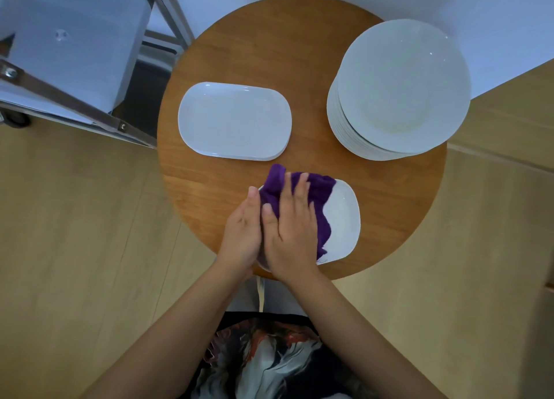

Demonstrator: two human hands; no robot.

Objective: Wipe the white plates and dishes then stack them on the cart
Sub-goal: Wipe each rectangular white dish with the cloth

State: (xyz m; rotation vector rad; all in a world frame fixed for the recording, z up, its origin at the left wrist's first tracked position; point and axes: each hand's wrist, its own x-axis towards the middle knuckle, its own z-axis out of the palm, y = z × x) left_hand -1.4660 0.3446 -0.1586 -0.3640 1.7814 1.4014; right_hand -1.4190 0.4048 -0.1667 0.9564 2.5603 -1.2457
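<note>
The dish (341,219) I am wiping lies directly under my two hands, at the edge of the counter (269,54) nearest to my body. It is a white oblong dish with rounded corners, and its long axis seems to run from my lower left to the upper right, although my hands and the cloth hide most of it. Only its right part shows bare.

My right hand (292,219) lies flat on the purple cloth (319,195), fingers straight and a little spread, pressing the cloth down on the dish; this grip is apart, not clamped. My left hand (244,228) stands on its edge just beside the right one, fingers straight, touching the left rim of the dish to steady it. I cannot tell if the thumb goes under the rim.

I judge that the wiping is in the middle: the bare part lies to the right of my right grip, so the cloth should travel that way along the long axis, and the right hand is the nearer one for it.

Ahead of my left grip lies a low stack of oblong dishes (235,120). Ahead and to the right of my right grip stands a tall stack of round plates (401,84). The cart (75,48) stands far to the left, beyond the counter, so the wiped dish must later go across my left side.
</note>
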